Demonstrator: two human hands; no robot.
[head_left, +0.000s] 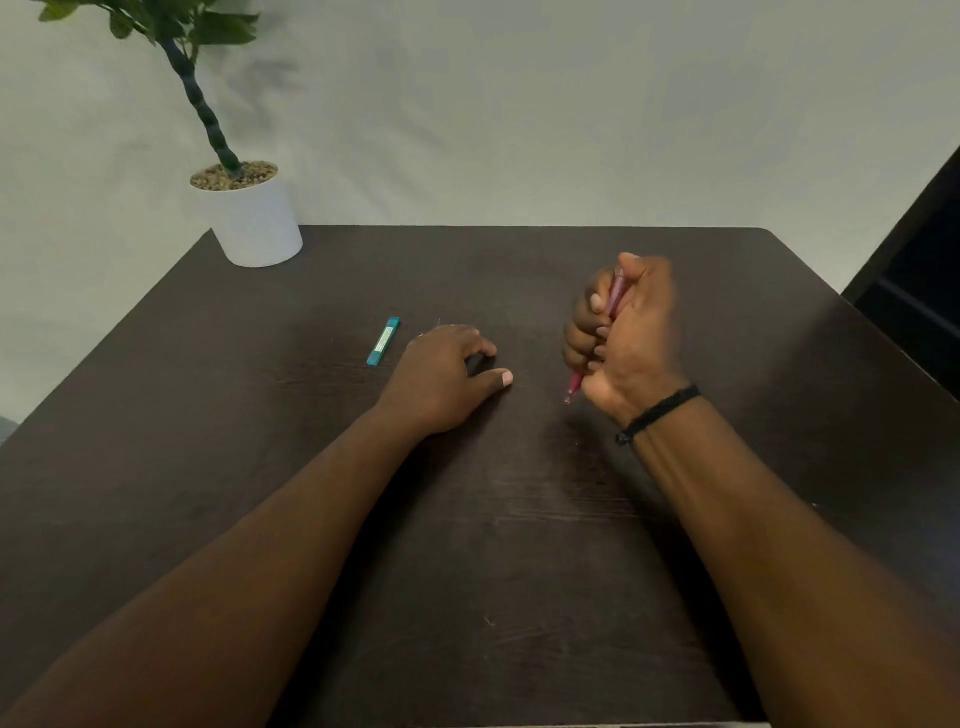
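My right hand (631, 338) is raised a little above the dark table (519, 545), right of centre. Its fingers are curled round a pink mechanical pencil (613, 299), whose tip (570, 397) sticks out below the palm; the hand is motion-blurred. My left hand (441, 382) rests on the table near the middle, thumb stretched out to the right and fingers curled downward. What lies under those fingers is hidden. A faint thin line shows just beyond its knuckles. A teal lead case (383, 341) lies flat on the table just left of my left hand, apart from it.
A white pot (257, 223) with a green plant stands on the table's far left corner. A pale wall rises behind the table. A dark piece of furniture (914, 291) stands off the right edge.
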